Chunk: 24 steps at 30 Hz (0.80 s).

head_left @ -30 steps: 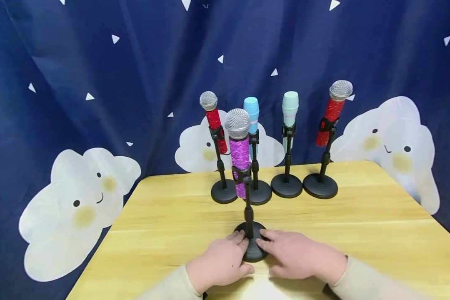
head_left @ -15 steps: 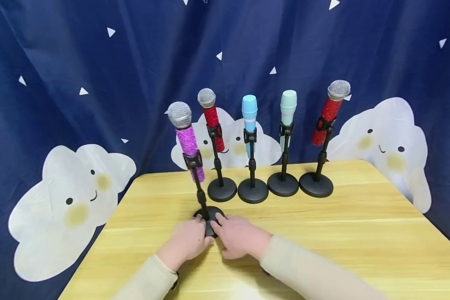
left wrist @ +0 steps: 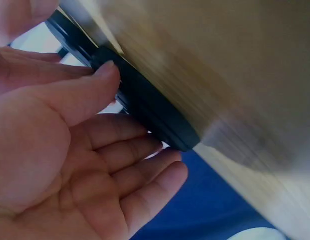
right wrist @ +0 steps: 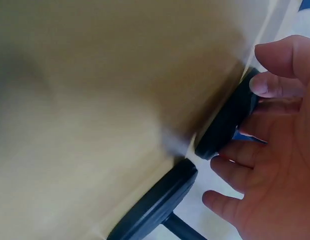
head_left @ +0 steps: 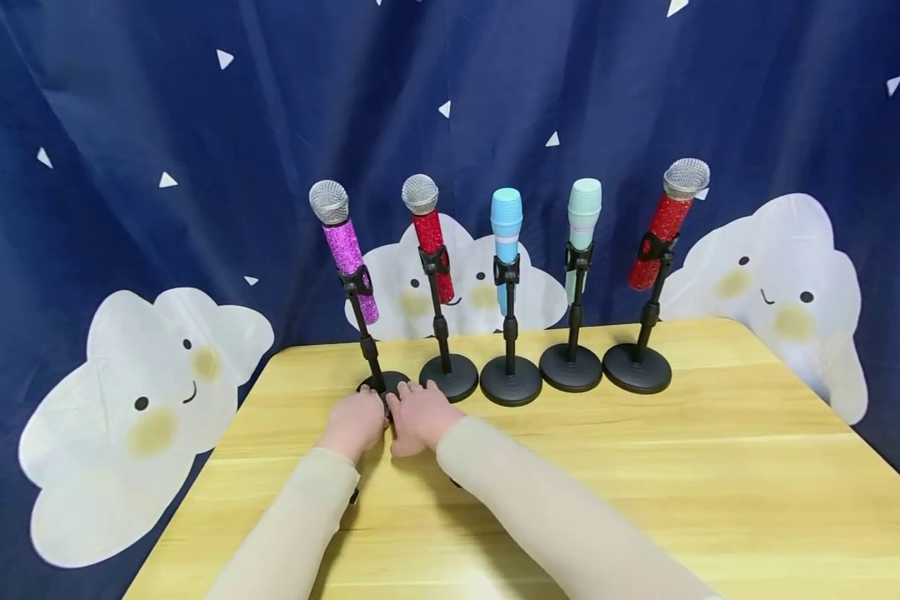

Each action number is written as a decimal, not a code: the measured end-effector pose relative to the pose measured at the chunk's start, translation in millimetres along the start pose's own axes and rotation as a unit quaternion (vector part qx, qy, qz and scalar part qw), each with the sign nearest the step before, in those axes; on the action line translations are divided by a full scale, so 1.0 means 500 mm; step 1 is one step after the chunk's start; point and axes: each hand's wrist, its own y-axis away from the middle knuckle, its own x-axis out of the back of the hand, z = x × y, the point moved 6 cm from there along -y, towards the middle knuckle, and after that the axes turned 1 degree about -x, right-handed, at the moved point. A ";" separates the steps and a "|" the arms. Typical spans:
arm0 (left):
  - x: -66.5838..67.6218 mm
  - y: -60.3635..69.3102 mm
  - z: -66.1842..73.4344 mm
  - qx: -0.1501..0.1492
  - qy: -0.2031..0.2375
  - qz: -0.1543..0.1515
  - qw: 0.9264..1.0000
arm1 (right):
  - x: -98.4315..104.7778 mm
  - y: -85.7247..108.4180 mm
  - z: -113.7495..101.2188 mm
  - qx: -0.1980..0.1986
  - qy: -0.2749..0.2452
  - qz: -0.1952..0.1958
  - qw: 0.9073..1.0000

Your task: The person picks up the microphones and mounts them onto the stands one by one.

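Observation:
A microphone stand (head_left: 367,343) with a round black base (head_left: 394,381) carries a glittery purple microphone (head_left: 345,247) with a silver mesh head, tilted. Both hands are at its base, at the left end of a row. My left hand (head_left: 355,422) holds the base's near left side; its thumb (left wrist: 107,82) lies on the rim in the left wrist view, the other fingers on the upper side. My right hand (head_left: 420,417) touches the base's right side with nearly straight fingers (right wrist: 237,152), its thumb apart. In the head view, the hands partly hide the base.
To the right stand more microphones on stands: a red one (head_left: 432,233), a blue one (head_left: 506,225), a mint one (head_left: 584,215) and another red one (head_left: 667,218). The wooden table (head_left: 645,483) ends at a dark blue curtain (head_left: 270,125) with cloud prints.
Both hands have slid the purple microphone's stand left and away across the table. It has gone from in front of the others to the row's left end.

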 end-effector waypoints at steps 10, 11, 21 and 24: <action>-0.018 -0.071 0.000 0.021 0.049 -0.036 0.998 | -0.001 -0.039 0.034 -0.028 -0.035 -0.029 0.999; -0.017 -0.079 0.002 0.024 0.052 -0.042 0.997 | -0.003 -0.043 0.039 -0.030 -0.039 -0.031 0.998; -0.035 -0.089 -0.014 0.064 0.084 -0.080 0.991 | -0.042 0.007 0.065 0.032 -0.113 0.074 0.990; -0.044 -0.076 -0.032 0.064 0.104 -0.086 0.989 | -0.033 0.089 0.092 0.060 -0.150 0.131 0.978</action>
